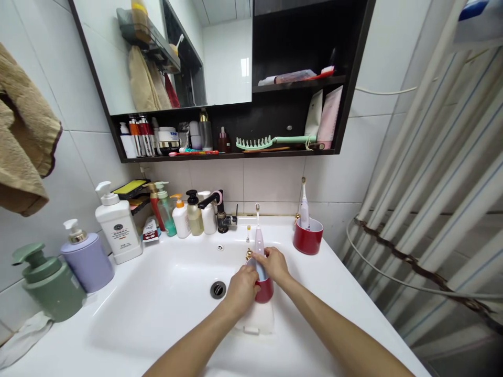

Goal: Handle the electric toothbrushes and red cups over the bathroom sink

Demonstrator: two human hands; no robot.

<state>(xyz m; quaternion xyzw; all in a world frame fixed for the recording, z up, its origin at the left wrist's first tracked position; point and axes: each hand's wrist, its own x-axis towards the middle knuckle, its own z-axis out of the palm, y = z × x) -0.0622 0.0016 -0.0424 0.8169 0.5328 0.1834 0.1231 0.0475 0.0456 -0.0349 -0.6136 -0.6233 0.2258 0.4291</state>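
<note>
A red cup [264, 293] is in my left hand [240, 288], whose fingers wrap round its rim and side over the right part of the sink. My right hand [276, 265] closes on a pale pink electric toothbrush [259, 242], which stands upright in that cup with its brush head on top. The lower end of the toothbrush is inside the cup and partly hidden by my fingers. Beneath the cup lies a pale, flat thing [261, 320] that I cannot make out. Just behind the cup is a small gold-coloured piece [249, 254], perhaps the cup's handle.
Another red cup [308, 241] holds an electric toothbrush [305, 209] on the right rim of the white sink [165, 298]. A black faucet [222, 217] stands at the back. Pump bottles [118, 230] line the left side. A dark cabinet [275, 118] hangs above.
</note>
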